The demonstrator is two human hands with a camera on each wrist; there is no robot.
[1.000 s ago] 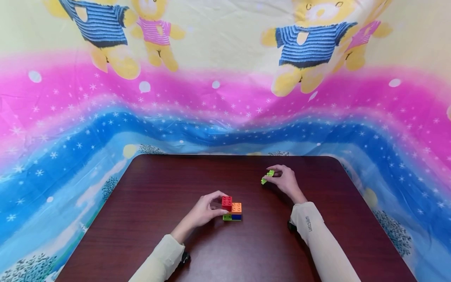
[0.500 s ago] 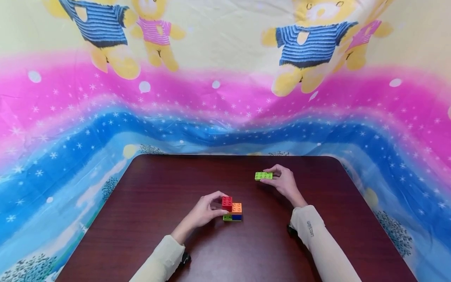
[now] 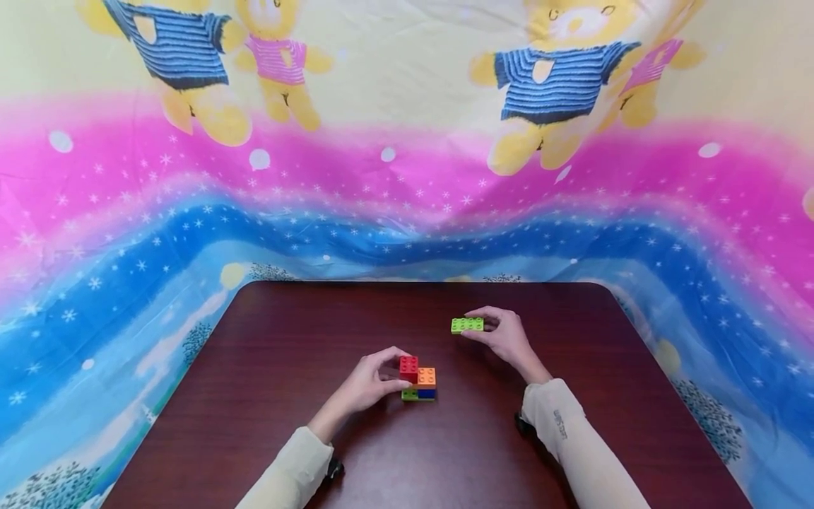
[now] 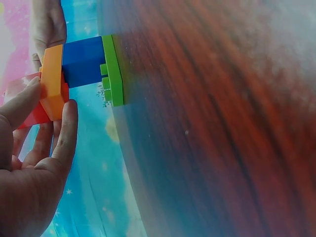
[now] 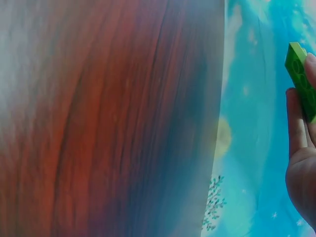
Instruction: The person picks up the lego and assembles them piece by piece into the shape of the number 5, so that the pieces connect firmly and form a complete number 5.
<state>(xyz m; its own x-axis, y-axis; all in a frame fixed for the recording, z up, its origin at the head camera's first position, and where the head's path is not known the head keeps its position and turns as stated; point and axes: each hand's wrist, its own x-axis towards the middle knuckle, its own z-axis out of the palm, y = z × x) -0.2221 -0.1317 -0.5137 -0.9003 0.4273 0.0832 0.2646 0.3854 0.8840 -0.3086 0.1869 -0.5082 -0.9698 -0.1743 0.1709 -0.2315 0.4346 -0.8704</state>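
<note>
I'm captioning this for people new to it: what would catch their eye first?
Probably the bright backdrop with its printed teddy bears, filling the upper part of the head view behind the dark table. Next, near the middle, the colourful brick stack held by the left hand. Farther back and to the right, the right hand pinches a lime-green brick.

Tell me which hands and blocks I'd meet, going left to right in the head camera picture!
Left hand, red block, orange block, separate green block, right hand.
</note>
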